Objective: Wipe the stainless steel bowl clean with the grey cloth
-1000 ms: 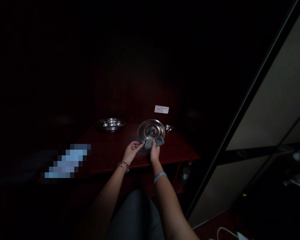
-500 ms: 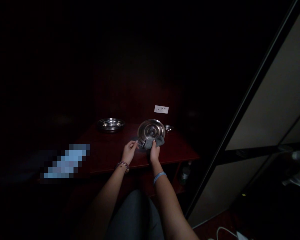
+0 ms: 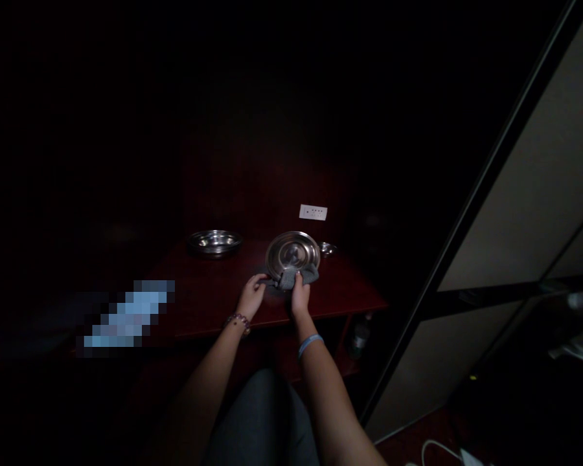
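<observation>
A round metal plate (image 3: 293, 251) is tilted up above the dark red desk, its ringed inner face towards me. My right hand (image 3: 299, 299) grips its lower rim through a bunched grey cloth (image 3: 287, 279), the thumb pressed on the cloth in front. My left hand (image 3: 252, 295) is closed, pinching a narrow end of the same cloth that stretches out to the left of the plate. The fingers of my right hand behind the cloth are hidden.
Shallow metal dishes (image 3: 216, 241), seemingly stacked, sit at the back left of the desk (image 3: 204, 304). A small metal bowl (image 3: 327, 248) stands behind the plate, below a white wall socket (image 3: 313, 212). Under the desk, a bottle (image 3: 359, 338) is visible. A blurred pale-blue patch lies left.
My left hand has drawn a strip of the grey cloth out to the left and slightly down. The plate has shifted very slightly left with my right hand still on it.
</observation>
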Motion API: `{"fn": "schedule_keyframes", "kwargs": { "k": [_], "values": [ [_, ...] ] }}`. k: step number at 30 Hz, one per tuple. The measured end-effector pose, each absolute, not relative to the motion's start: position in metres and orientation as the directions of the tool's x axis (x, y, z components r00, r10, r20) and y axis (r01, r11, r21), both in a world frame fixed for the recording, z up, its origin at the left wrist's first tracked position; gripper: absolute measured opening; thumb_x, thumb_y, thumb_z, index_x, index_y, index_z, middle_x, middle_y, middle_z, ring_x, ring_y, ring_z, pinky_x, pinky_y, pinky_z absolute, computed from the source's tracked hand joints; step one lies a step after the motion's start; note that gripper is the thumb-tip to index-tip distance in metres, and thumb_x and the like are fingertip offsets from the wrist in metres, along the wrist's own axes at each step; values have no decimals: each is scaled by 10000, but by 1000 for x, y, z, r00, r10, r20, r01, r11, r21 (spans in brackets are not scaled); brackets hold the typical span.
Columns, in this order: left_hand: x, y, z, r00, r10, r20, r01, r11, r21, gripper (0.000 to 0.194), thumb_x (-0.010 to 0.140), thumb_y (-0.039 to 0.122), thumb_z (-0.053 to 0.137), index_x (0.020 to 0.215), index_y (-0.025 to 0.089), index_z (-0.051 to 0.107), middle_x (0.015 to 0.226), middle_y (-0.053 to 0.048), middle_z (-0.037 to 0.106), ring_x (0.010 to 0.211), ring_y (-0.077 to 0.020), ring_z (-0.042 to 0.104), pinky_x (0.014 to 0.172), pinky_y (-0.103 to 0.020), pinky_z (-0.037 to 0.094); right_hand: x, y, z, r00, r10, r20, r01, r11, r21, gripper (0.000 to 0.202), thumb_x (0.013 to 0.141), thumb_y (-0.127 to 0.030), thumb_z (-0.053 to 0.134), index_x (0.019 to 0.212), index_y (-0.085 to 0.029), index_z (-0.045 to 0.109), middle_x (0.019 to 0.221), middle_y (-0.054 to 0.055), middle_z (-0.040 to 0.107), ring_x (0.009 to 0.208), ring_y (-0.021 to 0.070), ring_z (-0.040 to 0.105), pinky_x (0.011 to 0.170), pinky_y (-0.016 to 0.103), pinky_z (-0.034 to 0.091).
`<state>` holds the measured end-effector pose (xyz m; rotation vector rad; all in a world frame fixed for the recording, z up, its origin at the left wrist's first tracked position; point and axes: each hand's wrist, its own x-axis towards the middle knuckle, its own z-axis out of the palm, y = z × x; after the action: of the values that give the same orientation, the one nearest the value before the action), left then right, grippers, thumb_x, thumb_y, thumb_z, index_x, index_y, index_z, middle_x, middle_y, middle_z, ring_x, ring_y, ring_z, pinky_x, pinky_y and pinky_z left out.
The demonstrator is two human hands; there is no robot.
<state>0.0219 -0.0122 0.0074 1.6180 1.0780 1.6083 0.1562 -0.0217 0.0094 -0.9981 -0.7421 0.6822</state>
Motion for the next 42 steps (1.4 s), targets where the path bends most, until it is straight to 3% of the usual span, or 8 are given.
{"fn": "schedule_keyframes", "kwargs": {
  "k": [4, 8, 14, 19, 26, 28, 35, 42],
  "values": [
    [27, -24, 13, 127, 887, 443, 157, -459, 874, 134, 731, 251, 513, 819, 195, 597, 630, 24, 595, 630, -150, 578, 642, -259, 446, 156, -18, 6, 573, 791, 215, -194, 386, -902, 402, 820, -446, 557, 926, -89, 711, 919, 111, 743, 836, 200, 675, 714, 246, 485],
    [31, -36, 22, 289, 865, 409, 124, -458, 880, 103, 695, 270, 573, 765, 196, 561, 603, 47, 580, 594, -126, 552, 604, -236, 417, 156, -14, 4, 578, 792, 196, -214, 380, -900, 409, 812, -460, 560, 889, -85, 703, 879, 110, 740, 796, 193, 666, 678, 242, 482],
    [31, -30, 18, 264, 867, 423, 160, -471, 867, 204, 661, 372, 635, 674, 194, 535, 529, 72, 511, 509, -101, 453, 534, -222, 339, 157, -18, 7, 577, 797, 180, -219, 363, -906, 398, 805, -454, 574, 866, -83, 705, 867, 112, 738, 783, 194, 658, 677, 245, 483],
    [30, -22, 11, 310, 862, 400, 144, -459, 877, 252, 665, 425, 656, 617, 193, 570, 555, 17, 606, 542, -137, 528, 566, -251, 386, 155, -21, 10, 562, 802, 200, -237, 388, -891, 409, 812, -460, 563, 869, -80, 702, 805, 98, 732, 739, 193, 656, 660, 253, 487],
    [29, -23, 12, 230, 877, 422, 228, -470, 853, 338, 620, 436, 714, 831, 172, 713, 531, 49, 552, 496, -122, 462, 518, -241, 340, 156, -19, 8, 572, 793, 208, -237, 402, -884, 409, 814, -446, 565, 919, -74, 699, 860, 105, 737, 805, 191, 663, 722, 256, 488],
    [29, -26, 14, 218, 882, 418, 239, -464, 853, 371, 613, 427, 724, 880, 170, 724, 526, 46, 559, 515, -137, 494, 543, -251, 374, 157, -19, 8, 568, 797, 206, -242, 401, -883, 416, 811, -447, 566, 939, -74, 699, 893, 109, 738, 832, 192, 665, 739, 255, 489],
    [31, -28, 17, 341, 865, 367, 28, -400, 916, 342, 617, 437, 721, 841, 179, 702, 767, -54, 736, 828, -248, 676, 808, -364, 499, 156, -19, 9, 564, 801, 199, -258, 400, -879, 402, 815, -433, 568, 944, -75, 696, 888, 106, 738, 827, 194, 671, 721, 253, 496],
    [29, -20, 11, 354, 866, 354, 110, -414, 903, 324, 636, 470, 711, 789, 184, 728, 766, -54, 744, 790, -245, 683, 809, -355, 494, 154, -22, 11, 568, 796, 208, -264, 416, -870, 366, 829, -415, 560, 910, -87, 703, 863, 96, 742, 794, 193, 676, 675, 243, 501]
  ]
}}
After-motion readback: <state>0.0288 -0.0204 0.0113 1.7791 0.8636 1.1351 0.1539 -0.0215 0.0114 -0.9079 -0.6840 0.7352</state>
